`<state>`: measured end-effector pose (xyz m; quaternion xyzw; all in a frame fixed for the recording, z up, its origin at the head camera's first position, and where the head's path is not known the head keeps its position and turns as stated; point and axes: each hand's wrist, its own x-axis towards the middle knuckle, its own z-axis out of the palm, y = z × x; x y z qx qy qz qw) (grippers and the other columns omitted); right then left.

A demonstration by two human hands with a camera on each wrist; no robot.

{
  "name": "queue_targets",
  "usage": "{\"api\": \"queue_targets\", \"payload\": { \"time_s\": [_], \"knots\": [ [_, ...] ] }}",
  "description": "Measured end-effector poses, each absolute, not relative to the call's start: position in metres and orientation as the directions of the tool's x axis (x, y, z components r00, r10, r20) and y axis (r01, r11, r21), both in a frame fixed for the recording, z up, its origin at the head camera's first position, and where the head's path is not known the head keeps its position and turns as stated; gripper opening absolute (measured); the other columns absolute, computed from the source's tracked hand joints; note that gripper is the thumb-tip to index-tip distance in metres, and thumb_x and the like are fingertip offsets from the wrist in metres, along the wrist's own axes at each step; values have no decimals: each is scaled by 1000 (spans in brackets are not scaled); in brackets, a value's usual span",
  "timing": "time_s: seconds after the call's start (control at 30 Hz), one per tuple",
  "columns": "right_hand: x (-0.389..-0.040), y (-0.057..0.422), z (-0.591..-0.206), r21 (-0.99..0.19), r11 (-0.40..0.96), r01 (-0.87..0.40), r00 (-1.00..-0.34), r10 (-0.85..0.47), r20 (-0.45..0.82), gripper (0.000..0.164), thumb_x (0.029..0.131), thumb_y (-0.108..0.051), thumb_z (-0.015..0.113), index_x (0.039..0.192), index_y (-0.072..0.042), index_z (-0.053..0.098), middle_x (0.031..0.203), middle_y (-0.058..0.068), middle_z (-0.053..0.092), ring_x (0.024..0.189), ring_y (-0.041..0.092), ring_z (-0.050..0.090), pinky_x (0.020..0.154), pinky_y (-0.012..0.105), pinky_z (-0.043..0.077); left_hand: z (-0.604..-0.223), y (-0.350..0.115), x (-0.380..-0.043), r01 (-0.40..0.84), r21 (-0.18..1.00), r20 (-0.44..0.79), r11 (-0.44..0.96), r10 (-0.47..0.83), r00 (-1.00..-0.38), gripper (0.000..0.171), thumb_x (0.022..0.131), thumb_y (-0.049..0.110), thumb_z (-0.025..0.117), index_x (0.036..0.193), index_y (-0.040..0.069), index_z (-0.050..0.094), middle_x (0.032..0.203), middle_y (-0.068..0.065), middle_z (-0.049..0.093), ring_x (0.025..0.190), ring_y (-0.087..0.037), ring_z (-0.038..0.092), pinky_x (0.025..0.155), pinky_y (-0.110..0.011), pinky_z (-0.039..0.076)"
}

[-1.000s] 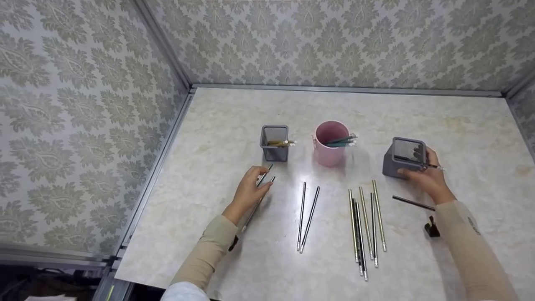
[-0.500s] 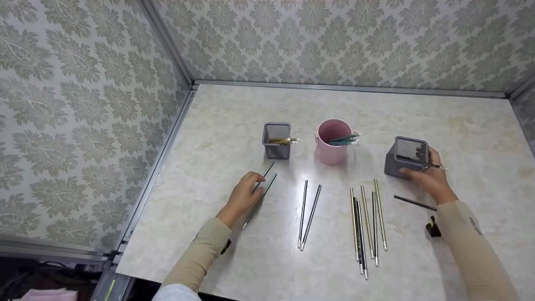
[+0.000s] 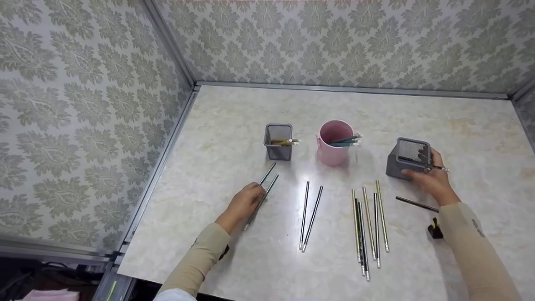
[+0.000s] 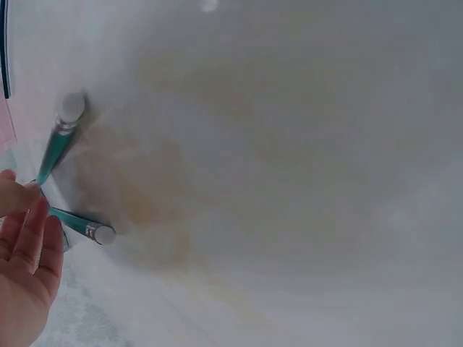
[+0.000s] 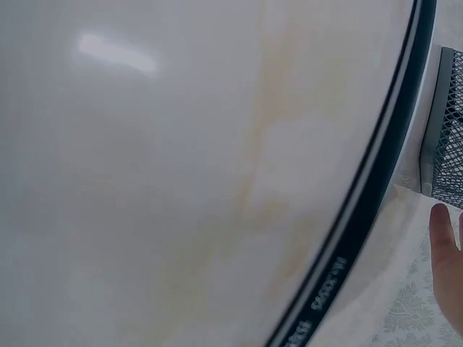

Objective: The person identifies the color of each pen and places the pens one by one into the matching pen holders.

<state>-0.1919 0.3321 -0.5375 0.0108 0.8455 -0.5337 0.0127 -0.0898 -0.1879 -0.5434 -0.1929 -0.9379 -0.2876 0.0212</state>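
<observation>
My left hand (image 3: 246, 201) is low over the table at two dark teal pencils (image 3: 272, 184). In the left wrist view, its thumb and fingers close together where a teal pencil (image 4: 54, 153) meets them; the second teal pencil (image 4: 76, 221) runs behind the fingers. Both white eraser ends point toward the wrist. My right hand (image 3: 434, 182) holds a grey mesh pencil holder (image 3: 397, 169) from its right side, thumb across the front. A black pencil with a white eraser leans inside it. Only fingertips (image 5: 441, 224) and a mesh corner show in the right wrist view.
A second mesh holder (image 3: 279, 154) holds yellowish pencils. Beside it, a pink bucket (image 3: 332, 154) holds teal ones. Two dark pencils (image 3: 304, 215) lie mid-table, several gold and black pencils (image 3: 370, 230) right of them. A black pencil (image 3: 417, 204) lies near the right wrist.
The left hand has drawn slightly back toward the person and its fingers have closed in at the teal pencils. The right hand keeps its hold on the mesh holder.
</observation>
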Motion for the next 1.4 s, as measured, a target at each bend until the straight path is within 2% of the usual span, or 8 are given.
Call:
{"api": "queue_targets", "payload": {
  "time_s": [0.1,0.3,0.4,0.53,0.87,1.17,1.33,1.4],
  "knots": [
    [-191,334,-537,-898,438,44,-999,-1,-50,96,80,-17,77,151,-12,12,147,20,31,130,25,35,96,5,34,-545,-188,-89,398,508,133,764,387,-913,15,87,-5,61,94,7,67,100,-7,62,98,-24,61,85,-36,52],
    [-191,334,-536,-903,425,65,-998,17,-64,98,80,-18,77,152,-15,11,150,19,29,133,28,32,113,33,28,-544,-187,-91,455,465,156,760,436,-886,18,85,-8,61,92,7,69,100,-8,62,96,-25,61,84,-36,53],
    [-190,332,-536,-912,405,62,-998,22,-58,96,80,-17,76,152,-16,12,149,18,30,131,24,34,109,23,32,-542,-186,-92,475,448,178,758,445,-878,15,86,-5,62,90,7,69,99,-9,62,96,-25,61,84,-36,53],
    [-189,331,-536,-934,355,49,-999,13,-47,93,81,-14,75,151,-17,14,147,15,31,127,16,38,92,5,36,-541,-184,-93,495,430,187,755,461,-867,12,87,-2,62,88,7,69,99,-9,62,94,-26,61,83,-37,52],
    [-191,332,-539,-966,251,57,-998,-4,-60,92,81,-6,74,151,-15,16,139,0,38,127,20,37,88,5,39,-542,-174,-94,527,455,150,718,521,-840,14,86,-2,63,93,8,69,105,-9,61,100,-26,59,89,-36,50],
    [-191,330,-540,-933,359,25,-1000,4,-25,93,80,-13,76,151,-14,15,147,16,33,129,22,37,89,3,37,-546,-164,-97,646,347,206,680,617,-759,14,86,-1,63,94,10,68,100,-9,61,93,-23,59,81,-34,51],
    [-191,329,-539,-926,378,9,-1000,-1,-10,93,80,-15,76,151,-13,16,147,20,32,130,21,37,90,3,37,-547,-160,-98,696,296,254,654,649,-718,14,85,1,62,95,9,66,97,-8,61,86,-22,58,73,-33,51],
    [-191,329,-538,-925,380,13,-1000,2,-14,93,80,-15,77,150,-13,16,146,19,32,128,20,38,90,3,36,-546,-159,-99,728,211,268,653,677,-685,13,86,2,62,95,10,66,97,-8,60,85,-22,59,71,-32,51]
  ]
}}
